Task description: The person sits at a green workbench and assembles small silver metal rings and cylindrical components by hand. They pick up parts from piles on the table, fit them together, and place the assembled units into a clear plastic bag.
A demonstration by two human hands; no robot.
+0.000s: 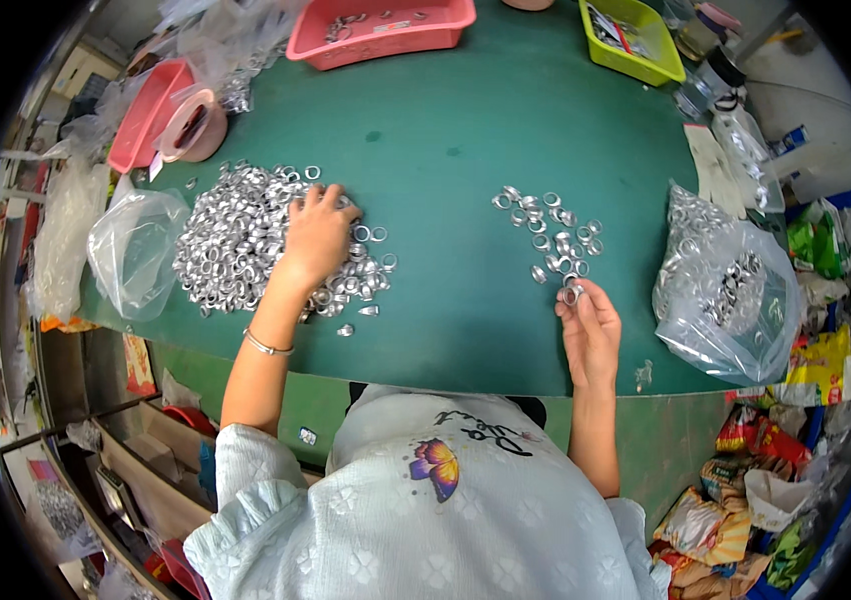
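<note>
A large heap of silvery metal rings [235, 235] lies on the left of the green table [425, 120]. My left hand [319, 232] rests on the heap's right side, fingers bent down among the rings; what its fingertips hold, if anything, is hidden. Close to the table's front edge, my right hand [590, 325] pinches one metal ring [572, 294] between thumb and fingers. Just beyond that hand, a small loose group of similar rings [542, 241] is spread out on the tabletop.
An open clear bag of rings [690, 250] stands at the right edge. To the left lie an empty-looking clear bag [135, 250], a pink cup [195, 128] and a red tray [150, 115]. Farther back are a pink tray [380, 45] and a yellow-green basket [635, 65].
</note>
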